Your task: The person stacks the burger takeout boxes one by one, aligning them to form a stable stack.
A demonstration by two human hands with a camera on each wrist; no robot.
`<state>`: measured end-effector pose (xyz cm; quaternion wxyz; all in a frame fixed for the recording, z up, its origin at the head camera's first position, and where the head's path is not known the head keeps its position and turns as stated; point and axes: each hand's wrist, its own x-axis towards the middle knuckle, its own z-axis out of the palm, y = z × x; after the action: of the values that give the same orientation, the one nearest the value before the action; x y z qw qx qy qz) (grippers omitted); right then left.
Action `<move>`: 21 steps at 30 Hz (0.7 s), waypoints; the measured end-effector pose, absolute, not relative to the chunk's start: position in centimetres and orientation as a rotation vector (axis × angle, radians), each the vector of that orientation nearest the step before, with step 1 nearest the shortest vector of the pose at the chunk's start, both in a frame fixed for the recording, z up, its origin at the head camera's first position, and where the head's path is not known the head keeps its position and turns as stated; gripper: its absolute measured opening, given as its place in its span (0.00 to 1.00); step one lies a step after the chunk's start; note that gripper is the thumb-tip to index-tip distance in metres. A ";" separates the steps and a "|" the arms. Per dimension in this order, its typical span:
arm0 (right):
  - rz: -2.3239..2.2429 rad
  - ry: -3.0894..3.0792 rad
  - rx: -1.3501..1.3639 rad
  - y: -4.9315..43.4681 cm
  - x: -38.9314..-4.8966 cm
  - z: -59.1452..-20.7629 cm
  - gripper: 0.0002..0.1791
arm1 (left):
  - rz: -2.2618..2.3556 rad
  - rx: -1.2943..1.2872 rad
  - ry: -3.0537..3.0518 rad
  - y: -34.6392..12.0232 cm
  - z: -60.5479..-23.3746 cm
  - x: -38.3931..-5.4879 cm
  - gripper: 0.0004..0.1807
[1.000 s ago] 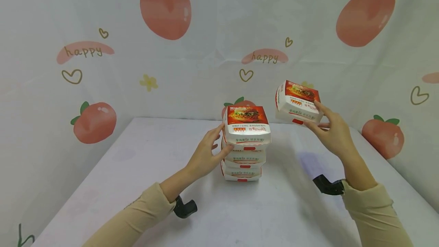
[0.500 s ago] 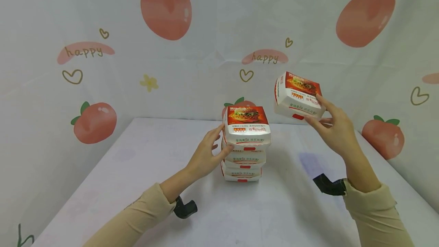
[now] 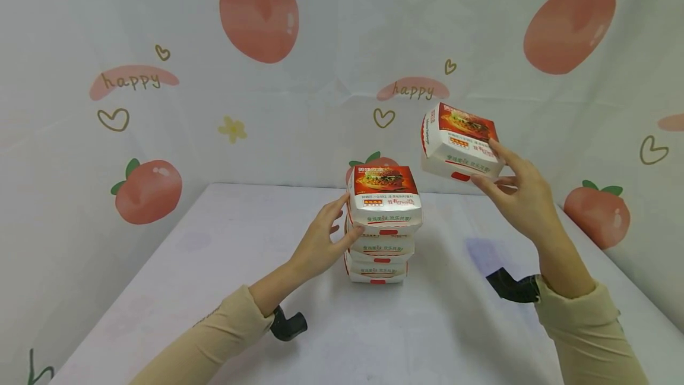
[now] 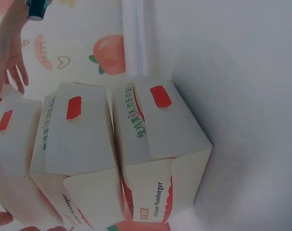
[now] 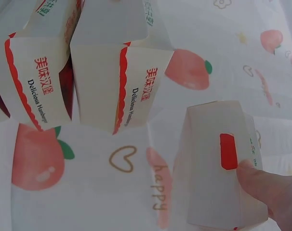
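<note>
Three white and red hamburger boxes stand stacked on the table, the top hamburger box (image 3: 386, 195) showing a burger picture on its lid. My left hand (image 3: 319, 239) holds that top box at its left side, thumb on the front corner and fingers along the side. Up and to the right, my right hand (image 3: 521, 201) grips another hamburger box (image 3: 462, 141) by its right end, tilted in the air apart from the stack. In the right wrist view, the thumb (image 5: 264, 187) presses beside the red tab of this raised box. Its other fingers are hidden there.
The white table (image 3: 256, 230) carries the stack near its middle. Behind it hangs a white backdrop (image 3: 320, 123) printed with peaches, hearts and "happy". Black camera mounts sit at both wrists, with the left mount (image 3: 288, 324) close over the table.
My right hand has raised its hamburger box higher, then shifted it slightly left, with its left side now showing more. My left hand and the stack have stayed in place.
</note>
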<state>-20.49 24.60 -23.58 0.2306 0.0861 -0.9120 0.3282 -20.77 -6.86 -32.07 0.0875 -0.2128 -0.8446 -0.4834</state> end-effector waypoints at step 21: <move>0.877 -2.499 0.386 21.2 -19.7 -22.9 0.37 | -1.430 -0.642 -2.521 -6.8 -32.0 -20.8 0.38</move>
<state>-19.74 21.21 -22.87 0.2305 0.1405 -0.9085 0.3189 -20.77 -6.84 -32.02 0.0863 -0.2156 -0.8460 -0.4800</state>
